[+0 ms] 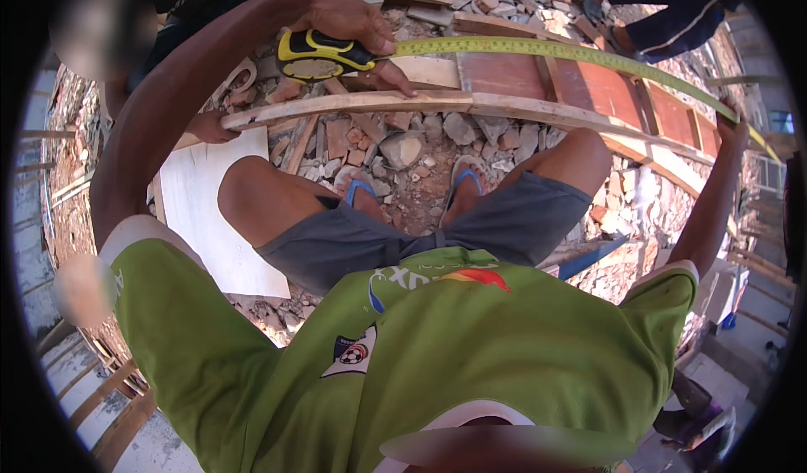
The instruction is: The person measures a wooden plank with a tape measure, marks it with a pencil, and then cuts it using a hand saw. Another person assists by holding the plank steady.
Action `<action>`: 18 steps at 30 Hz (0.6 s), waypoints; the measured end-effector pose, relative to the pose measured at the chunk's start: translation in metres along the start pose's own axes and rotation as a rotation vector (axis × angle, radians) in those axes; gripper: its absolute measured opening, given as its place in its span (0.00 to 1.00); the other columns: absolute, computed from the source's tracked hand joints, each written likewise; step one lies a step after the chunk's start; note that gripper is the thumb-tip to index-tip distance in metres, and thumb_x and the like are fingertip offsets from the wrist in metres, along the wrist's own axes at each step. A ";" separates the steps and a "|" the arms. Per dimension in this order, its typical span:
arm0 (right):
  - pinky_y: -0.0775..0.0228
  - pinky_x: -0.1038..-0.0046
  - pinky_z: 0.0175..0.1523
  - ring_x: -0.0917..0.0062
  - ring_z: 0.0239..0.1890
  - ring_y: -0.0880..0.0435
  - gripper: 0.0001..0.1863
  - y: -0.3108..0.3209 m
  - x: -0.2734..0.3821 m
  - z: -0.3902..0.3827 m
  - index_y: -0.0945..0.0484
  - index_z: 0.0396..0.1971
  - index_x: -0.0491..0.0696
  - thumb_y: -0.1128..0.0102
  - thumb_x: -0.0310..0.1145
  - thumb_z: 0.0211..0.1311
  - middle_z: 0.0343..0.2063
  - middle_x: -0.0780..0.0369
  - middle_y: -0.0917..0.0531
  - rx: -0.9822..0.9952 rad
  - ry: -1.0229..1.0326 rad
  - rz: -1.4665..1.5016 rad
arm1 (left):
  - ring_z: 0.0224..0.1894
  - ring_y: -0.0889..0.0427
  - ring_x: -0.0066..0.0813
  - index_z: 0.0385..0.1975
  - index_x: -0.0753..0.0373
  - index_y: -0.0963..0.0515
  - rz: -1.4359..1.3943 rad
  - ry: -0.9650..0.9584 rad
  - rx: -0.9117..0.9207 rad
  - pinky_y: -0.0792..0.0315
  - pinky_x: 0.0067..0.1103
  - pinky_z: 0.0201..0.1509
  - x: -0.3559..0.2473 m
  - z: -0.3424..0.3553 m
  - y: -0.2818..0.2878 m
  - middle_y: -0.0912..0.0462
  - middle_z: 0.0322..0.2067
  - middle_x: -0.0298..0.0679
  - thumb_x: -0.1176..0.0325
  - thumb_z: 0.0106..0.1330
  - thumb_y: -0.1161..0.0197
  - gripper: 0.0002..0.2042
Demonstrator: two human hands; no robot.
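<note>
My left hand (357, 23) grips a yellow-and-black tape measure (318, 57) near the mouth of its case. One of its fingers reaches down to a long wooden batten (429, 100). From the case a yellow tape blade (538, 49) stretches to the right above the batten. My right hand (730, 120) pinches the blade towards its far right end, where the tip sticks out past the fingers. Beneath the blade lies a reddish-brown panel (508, 78) with wooden crosspieces. Another person's hand (214, 126) is at the batten's left end.
Broken bricks and stones (403, 149) cover the ground around my sandalled feet. A white sheet (214, 212) lies to my left. Another person's dark trouser legs (672, 10) are at the far right, and a person in dark clothes (193, 2) is at the far left.
</note>
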State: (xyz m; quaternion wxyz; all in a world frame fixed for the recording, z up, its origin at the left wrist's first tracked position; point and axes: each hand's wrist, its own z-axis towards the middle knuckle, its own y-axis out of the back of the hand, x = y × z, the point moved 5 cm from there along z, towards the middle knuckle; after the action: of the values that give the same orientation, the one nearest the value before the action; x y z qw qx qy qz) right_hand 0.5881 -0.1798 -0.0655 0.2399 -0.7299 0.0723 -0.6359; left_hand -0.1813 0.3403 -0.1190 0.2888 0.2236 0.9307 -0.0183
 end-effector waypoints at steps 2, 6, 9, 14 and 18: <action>0.34 0.49 0.68 0.52 0.54 0.22 0.24 -0.026 -0.009 0.010 0.31 0.53 0.29 0.63 0.35 0.72 0.48 0.44 0.21 0.480 -0.087 -0.043 | 0.48 0.22 0.22 0.40 0.64 0.18 0.038 -0.051 -0.050 0.32 0.21 0.60 0.005 -0.006 -0.007 0.16 0.37 0.34 0.56 0.75 0.46 0.16; 0.34 0.47 0.66 0.51 0.56 0.25 0.19 -0.041 -0.104 0.038 0.29 0.49 0.30 0.66 0.29 0.74 0.51 0.41 0.24 0.377 -0.126 0.101 | 0.48 0.22 0.21 0.40 0.64 0.19 0.041 0.016 -0.131 0.31 0.21 0.59 0.001 -0.017 -0.006 0.17 0.36 0.34 0.54 0.74 0.45 0.18; 0.27 0.44 0.58 0.50 0.52 0.22 0.20 -0.016 -0.125 0.063 0.31 0.51 0.31 0.70 0.31 0.75 0.46 0.42 0.22 0.288 -0.074 0.122 | 0.47 0.22 0.21 0.40 0.64 0.19 0.059 0.073 -0.173 0.31 0.20 0.58 -0.008 -0.020 0.001 0.17 0.35 0.33 0.52 0.74 0.45 0.19; 0.24 0.41 0.53 0.49 0.47 0.20 0.23 0.047 -0.015 0.122 0.32 0.49 0.33 0.71 0.39 0.75 0.43 0.44 0.22 0.187 0.024 0.073 | 0.47 0.23 0.19 0.40 0.64 0.19 0.132 -0.009 -0.211 0.30 0.20 0.57 0.031 -0.006 0.019 0.17 0.34 0.32 0.50 0.73 0.45 0.20; 0.19 0.52 0.46 0.58 0.40 0.16 0.17 0.092 -0.079 0.075 0.24 0.45 0.38 0.57 0.36 0.72 0.36 0.50 0.16 -0.233 -0.007 0.278 | 0.36 0.25 0.17 0.33 0.64 0.20 0.054 -0.022 -0.148 0.32 0.18 0.48 0.062 -0.005 0.038 0.19 0.31 0.30 0.48 0.74 0.46 0.22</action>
State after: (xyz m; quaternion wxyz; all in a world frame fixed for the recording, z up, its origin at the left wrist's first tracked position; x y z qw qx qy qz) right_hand 0.6642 -0.2084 -0.1824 0.2394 -0.7380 0.2449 -0.5814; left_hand -0.2133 0.4002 -0.1446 0.3150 0.2263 0.9200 0.0562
